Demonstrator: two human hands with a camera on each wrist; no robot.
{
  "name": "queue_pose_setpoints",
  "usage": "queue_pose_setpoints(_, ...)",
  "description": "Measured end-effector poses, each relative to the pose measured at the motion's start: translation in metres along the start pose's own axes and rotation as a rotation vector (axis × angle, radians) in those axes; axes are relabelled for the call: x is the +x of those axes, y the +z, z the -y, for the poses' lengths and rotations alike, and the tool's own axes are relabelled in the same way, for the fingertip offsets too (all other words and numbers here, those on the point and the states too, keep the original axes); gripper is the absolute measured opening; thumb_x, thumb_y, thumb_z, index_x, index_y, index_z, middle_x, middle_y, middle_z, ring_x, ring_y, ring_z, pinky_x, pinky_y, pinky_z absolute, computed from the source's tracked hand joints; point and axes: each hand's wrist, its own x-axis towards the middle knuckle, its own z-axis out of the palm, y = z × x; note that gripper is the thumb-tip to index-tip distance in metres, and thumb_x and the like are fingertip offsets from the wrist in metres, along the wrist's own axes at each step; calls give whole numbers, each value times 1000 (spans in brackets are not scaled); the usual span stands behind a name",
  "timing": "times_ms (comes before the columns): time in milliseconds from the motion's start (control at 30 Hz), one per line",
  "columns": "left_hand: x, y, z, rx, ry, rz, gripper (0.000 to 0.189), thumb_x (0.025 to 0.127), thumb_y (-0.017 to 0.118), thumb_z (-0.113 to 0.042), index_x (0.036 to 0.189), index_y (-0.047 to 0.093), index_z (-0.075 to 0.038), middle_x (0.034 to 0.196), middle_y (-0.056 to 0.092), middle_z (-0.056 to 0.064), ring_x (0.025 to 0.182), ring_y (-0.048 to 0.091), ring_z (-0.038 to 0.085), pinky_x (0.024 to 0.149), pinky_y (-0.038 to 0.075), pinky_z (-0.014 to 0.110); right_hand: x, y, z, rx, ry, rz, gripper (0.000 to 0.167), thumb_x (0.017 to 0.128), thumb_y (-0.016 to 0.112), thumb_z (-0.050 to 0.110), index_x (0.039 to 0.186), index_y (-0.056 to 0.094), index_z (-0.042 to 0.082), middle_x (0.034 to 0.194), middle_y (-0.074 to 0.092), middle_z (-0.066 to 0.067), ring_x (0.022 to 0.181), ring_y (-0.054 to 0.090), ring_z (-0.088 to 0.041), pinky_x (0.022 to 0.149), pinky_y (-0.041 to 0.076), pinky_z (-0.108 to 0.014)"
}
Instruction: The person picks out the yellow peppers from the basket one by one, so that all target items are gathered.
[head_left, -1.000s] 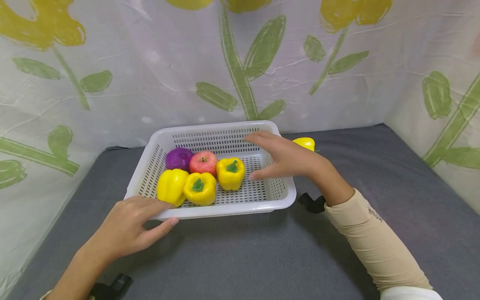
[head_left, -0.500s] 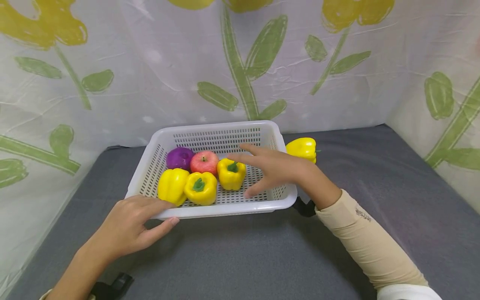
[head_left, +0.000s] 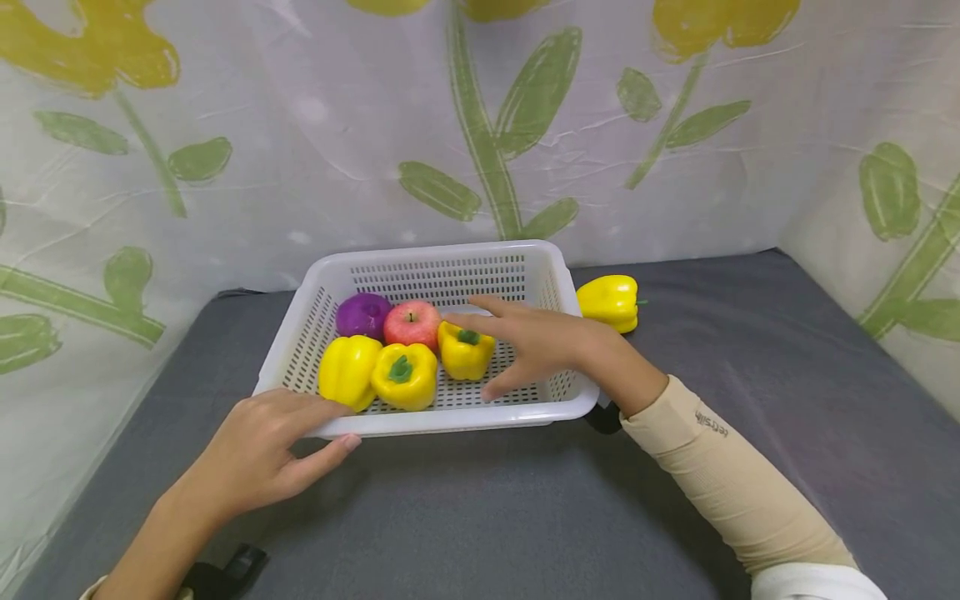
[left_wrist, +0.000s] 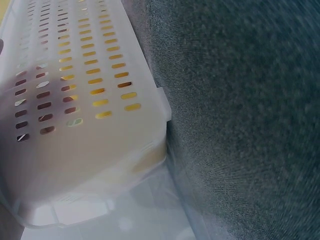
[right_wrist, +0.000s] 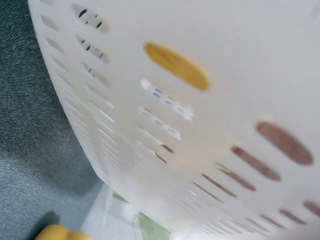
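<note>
1. Head view: I see the right hand (head_left: 536, 337) spread over a pepper (head_left: 467, 357), at the apple's (head_left: 412, 323) 4 o'clock in the basket (head_left: 487, 418); contact unclear.
2. Left hand (head_left: 272, 442): fingers over the basket's rim at 7 o'clock; I cannot tell whether they pinch.
3. I judge this step a reach; next move calls for closing around the pepper.
4. Grey cloth (head_left: 480, 517) beneath; floral backdrop (head_left: 337, 150) at 12 o'clock.
</note>
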Motion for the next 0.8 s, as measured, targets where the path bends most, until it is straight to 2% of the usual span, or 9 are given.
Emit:
queue_pose_setpoints(267, 0, 1, 0, 7, 2, -2, 38, 88, 69, -50, 101, 79, -15, 94, 75, -5, 79, 70, 15, 66, 56, 42, 7, 6, 0, -44, -37, 22, 93, 83, 79, 46, 159, 26, 36, 167, 10, -3, 150, 17, -27, 115, 27, -48)
queue_pose_setpoints(433, 0, 0, 0, 8, 0, -4, 37, 88, 70, -49, 101, 79, -15, 94, 75, -5, 80, 71, 15, 66, 56, 42, 8, 7, 1, -33, -65, -5, 83, 85, 78, 39, 156, 37, 30, 165, 19, -6, 148, 23, -27, 114, 30, -47)
queue_pose_setpoints(600, 0, 0, 0, 7, -5, -1, 37, 88, 70, -49, 101, 79, -15, 94, 75, -5, 79, 70, 15, 66, 56, 42, 8, 7, 1, 2, -117, -87, 61, 87, 78, 26, 142, 53, 24, 146, 44, -5, 126, 47, -23, 106, 41, -41)
queue_pose_setpoints(700, 0, 1, 0, 6, -4, -1, 37, 88, 70, -49, 101, 79, -15, 94, 75, -5, 79, 70, 15, 66, 56, 42, 8, 8, 1, 21, -128, -122, 51, 87, 78, 21, 134, 58, 22, 133, 49, -3, 112, 51, -20, 100, 45, -37)
queue_pose_setpoints(800, 0, 1, 0, 6, -6, 2, 38, 88, 70, -49, 101, 79, -15, 95, 75, -5, 79, 71, 15, 66, 56, 42, 8, 8, 1, 22, -124, -126, 51, 87, 78, 19, 134, 57, 21, 131, 49, -3, 111, 51, -19, 100, 45, -36)
